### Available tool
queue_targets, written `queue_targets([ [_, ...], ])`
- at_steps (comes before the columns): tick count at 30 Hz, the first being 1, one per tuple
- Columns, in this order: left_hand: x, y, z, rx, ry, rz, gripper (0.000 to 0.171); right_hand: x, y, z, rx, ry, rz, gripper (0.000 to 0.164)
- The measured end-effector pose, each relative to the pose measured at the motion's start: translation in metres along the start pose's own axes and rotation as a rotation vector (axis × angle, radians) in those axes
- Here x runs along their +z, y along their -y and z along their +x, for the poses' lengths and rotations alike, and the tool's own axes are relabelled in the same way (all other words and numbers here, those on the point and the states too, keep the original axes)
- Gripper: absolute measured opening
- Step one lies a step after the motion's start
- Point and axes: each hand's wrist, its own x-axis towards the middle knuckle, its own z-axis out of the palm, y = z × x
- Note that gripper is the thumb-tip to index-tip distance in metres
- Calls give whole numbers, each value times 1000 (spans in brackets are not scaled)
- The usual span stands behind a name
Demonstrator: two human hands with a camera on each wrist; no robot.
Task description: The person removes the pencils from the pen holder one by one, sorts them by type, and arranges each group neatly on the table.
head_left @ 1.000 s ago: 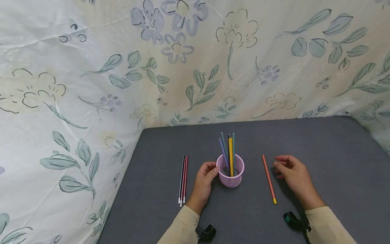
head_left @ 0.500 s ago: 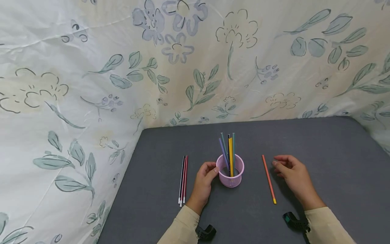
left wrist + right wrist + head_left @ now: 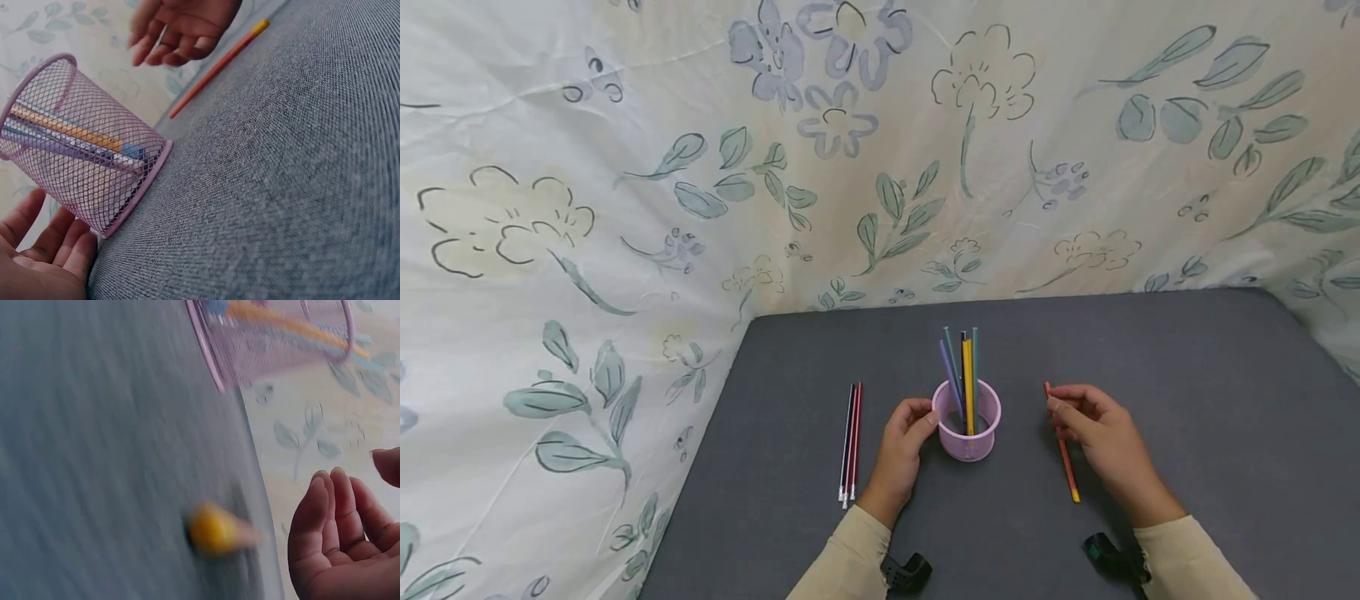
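Observation:
In the head view my left hand (image 3: 898, 454) is at the left side of a pink mesh pencil cup (image 3: 967, 447), thumb and fingertips right at its wall. The left wrist view has those relaxed fingers (image 3: 47, 247) low beside the mesh cup (image 3: 94, 156). Yellow, blue-green, purple and dark pencils (image 3: 967, 375) stand upright in it. My right hand (image 3: 1112, 442) hovers over an orange pencil (image 3: 1067, 467) with a yellow end, fingertips overlapping its far part. In the right wrist view the thumb stays apart from the fingers (image 3: 312, 512); the pencil's yellow end (image 3: 212, 530) is blurred.
Several dark and red pencils (image 3: 853, 442) lie side by side left of my left hand, silvery ends toward me. A dark grey cloth (image 3: 1000, 542) covers the table. Floral fabric (image 3: 880, 167) hangs behind and along the left edge.
My right hand has moved left, from beside the orange pencil to over its far end. My left hand, the cup and the pencils stay in place.

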Motion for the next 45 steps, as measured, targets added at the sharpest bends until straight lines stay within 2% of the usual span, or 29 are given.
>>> queue_targets([
  [8,-1,-1,-1,-2,-3,7,29,43,7,-14,23,76,70,43],
  [14,-1,0,0,2,1,12,29,62,4,-19,50,124,223,43],
  [17,-1,0,0,1,2,19,29,64,1,-19,73,146,285,45],
  [24,1,-2,0,-3,-7,21,30,64,-6,-16,67,196,398,49],
  [31,3,-4,0,1,-27,-6,32,66,-4,-14,109,184,376,48],
  [37,4,-6,0,-23,-28,-42,33,65,-5,-14,126,192,372,49],
  [45,5,-16,4,-41,-32,-96,32,62,-8,-12,139,208,365,55],
])
